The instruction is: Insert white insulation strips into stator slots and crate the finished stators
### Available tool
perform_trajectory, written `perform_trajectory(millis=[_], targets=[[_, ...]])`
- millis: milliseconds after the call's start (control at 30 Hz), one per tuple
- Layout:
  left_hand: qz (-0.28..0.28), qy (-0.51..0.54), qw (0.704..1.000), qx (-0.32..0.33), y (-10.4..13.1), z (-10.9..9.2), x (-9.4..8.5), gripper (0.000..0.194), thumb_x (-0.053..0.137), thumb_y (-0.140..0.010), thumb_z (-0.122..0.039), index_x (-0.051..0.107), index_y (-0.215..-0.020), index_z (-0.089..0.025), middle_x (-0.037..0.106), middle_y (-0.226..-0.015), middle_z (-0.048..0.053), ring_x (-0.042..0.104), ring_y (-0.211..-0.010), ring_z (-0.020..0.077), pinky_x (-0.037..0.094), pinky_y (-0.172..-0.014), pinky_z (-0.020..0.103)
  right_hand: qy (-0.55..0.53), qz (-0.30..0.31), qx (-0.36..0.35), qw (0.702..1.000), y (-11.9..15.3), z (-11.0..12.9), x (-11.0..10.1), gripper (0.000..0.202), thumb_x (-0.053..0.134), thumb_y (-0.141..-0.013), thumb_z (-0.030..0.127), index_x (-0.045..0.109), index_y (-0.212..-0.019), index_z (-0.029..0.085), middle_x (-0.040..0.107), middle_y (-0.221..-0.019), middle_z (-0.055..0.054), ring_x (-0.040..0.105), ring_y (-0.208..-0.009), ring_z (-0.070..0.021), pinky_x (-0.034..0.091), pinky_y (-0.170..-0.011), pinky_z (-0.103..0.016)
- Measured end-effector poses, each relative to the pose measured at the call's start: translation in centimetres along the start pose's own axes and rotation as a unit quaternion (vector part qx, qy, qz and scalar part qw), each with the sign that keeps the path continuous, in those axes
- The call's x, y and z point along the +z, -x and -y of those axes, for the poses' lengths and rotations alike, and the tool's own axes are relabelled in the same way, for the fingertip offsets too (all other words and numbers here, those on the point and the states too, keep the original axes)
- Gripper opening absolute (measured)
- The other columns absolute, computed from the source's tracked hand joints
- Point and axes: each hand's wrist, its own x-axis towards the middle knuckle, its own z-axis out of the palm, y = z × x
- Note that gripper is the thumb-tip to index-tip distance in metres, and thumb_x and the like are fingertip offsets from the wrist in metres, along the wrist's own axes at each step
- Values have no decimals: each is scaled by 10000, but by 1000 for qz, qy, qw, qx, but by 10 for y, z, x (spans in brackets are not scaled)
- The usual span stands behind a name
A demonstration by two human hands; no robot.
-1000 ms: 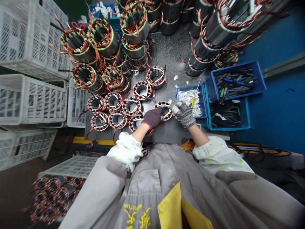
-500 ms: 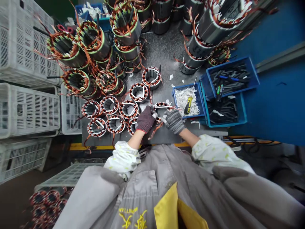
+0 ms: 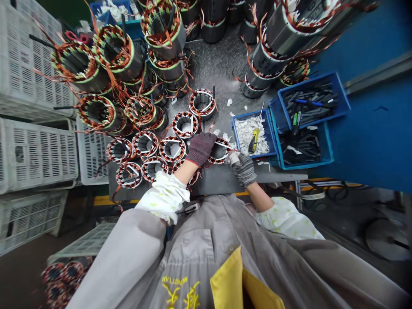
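Left of the rectangular blue plastic tray (image 3: pixel 263 154), the copper-wound steel ring (image 3: pixel 222 159) should handle heavy and rigid, its windings (image 3: pixel 215 162) fragile: grasp its outside. The purple-gloved left hand (image 3: pixel 202 148) covers it, grip unclear; the grey-gloved right hand (image 3: pixel 243 168) pinches thin reddish wire (image 3: pixel 235 150).

Cannot see the left rim of the coil ring (image 3: pixel 219 161) behind the left hand (image 3: pixel 201 149), nor make out the right hand (image 3: pixel 243 168)'s exact contact with the thin wire (image 3: pixel 232 149). Can see only part of the white crate (image 3: pixel 45 148), cut off at left.
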Motion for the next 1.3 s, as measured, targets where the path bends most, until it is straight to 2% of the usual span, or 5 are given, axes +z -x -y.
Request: perform_trajectory(millis=[400, 567, 867, 1000, 1300], targets=[[-46, 105, 993, 20, -5, 16, 7, 417, 463, -1042, -185, 613, -1430, -153, 724, -1306, 165, 658, -1269, 276, 467, -1097, 387, 118, -9, 16, 993, -47, 31, -13, 396, 529, -936, 272, 689, -1246, 85, 722, -1210, -238, 661, -1127, -372, 516, -1046, -486], [-129, 255, 949, -133, 27, 37, 12, 481, 562, -1017, -314, 516, -1485, -214, 725, -1362, 98, 695, -1217, 236, 531, -1044, 353, 175, 80, -14, 981, -71, 54, -20, 432, 563, -988, 347, 637, -1335, 102, 668, -1322, -251, 659, -1148, -367, 521, -1013, -462], [73, 180, 969, -156, 19, 25, 21, 475, 578, -1011, -485, 607, -1354, -158, 761, -1246, 197, 714, -1225, 341, 534, -984, 399, 210, 107, -94, 967, -69, 53, -19, 383, 428, -1059, 329, 741, -1137, 122, 732, -1190, -206, 678, -1086, -313, 492, -955, -384], [87, 208, 962, -157, 16, 28, 23, 458, 539, -1018, -494, 639, -1318, -162, 753, -1289, 196, 707, -1234, 338, 536, -986, 401, 187, 31, -9, 982, -52, 37, -22, 362, 518, -1023, 388, 722, -1168, 127, 724, -1199, -204, 687, -1043, -315, 514, -922, -382], [95, 205, 961, -160, 18, 30, 23, 441, 534, -1021, -458, 640, -1318, -151, 753, -1281, 191, 708, -1216, 326, 531, -963, 384, 214, 78, -112, 967, -94, 54, -3, 492, 387, -1060, 419, 766, -1196, 135, 778, -1080, -175, 693, -990, -287, 535, -898, -443]])
